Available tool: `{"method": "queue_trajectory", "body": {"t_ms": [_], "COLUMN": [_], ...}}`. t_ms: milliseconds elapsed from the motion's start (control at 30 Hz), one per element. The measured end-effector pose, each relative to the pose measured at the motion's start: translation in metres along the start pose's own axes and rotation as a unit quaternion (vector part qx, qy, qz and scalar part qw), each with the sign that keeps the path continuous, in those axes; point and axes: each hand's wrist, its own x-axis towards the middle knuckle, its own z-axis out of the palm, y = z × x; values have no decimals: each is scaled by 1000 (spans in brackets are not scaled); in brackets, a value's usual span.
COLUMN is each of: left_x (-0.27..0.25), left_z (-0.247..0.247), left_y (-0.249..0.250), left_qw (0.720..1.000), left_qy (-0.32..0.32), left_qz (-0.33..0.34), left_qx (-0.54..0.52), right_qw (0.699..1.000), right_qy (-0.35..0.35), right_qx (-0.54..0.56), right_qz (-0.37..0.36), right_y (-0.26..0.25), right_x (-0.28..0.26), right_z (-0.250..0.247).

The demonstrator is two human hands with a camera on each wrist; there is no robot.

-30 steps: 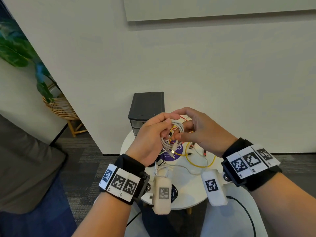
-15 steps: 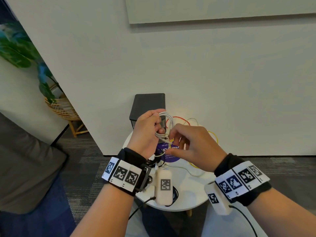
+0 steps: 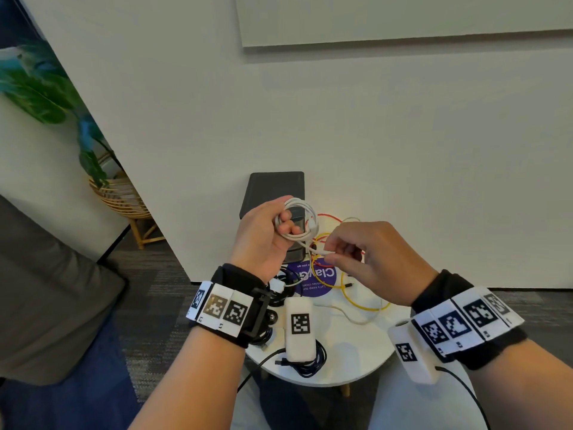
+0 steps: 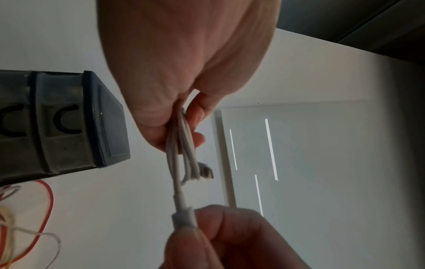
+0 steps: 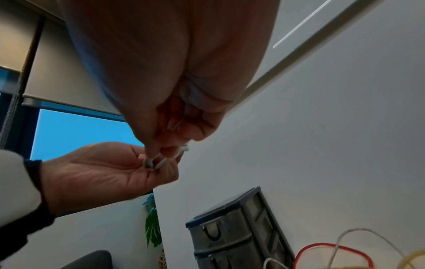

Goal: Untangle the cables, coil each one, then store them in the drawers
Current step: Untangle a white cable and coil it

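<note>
The left hand grips the white cable coil, now lifted clear; the right hand, lowered beside it, pinches the connector end, so coiling looks nearly finished.

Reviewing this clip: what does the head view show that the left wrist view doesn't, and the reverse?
Only the head view shows the round white table, the yellow cable, a dark coiled cable and both wristbands.

Only the left wrist view shows the drawer unit's drawer fronts with handles and a loose plug sticking out of the coil.

Both show the left hand gripping the white cable coil while the right hand pinches its end connector.
</note>
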Motion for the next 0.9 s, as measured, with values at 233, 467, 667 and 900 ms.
{"method": "queue_trajectory", "body": {"t_ms": [233,467,667,900], "left_x": [-3,-6,-9,-19], "left_z": [9,23,35,38], "left_y": [-4,-5,-1,2], "left_qw": [999,961,896,947], "left_qy": [-33,-61,-84,-119], "left_qz": [-14,76,206,144], "left_qx": [6,259,384,260], "right_qw": [997,998,986,949], "right_qy": [-43,-26,59,187], "right_qx": [34,42,153,237], "right_qz": [61,48,40,90], "right_y": [9,-4,-15,-14], "right_x": [-6,13,20,15], "right_z": [-23,-44,-32,1]}}
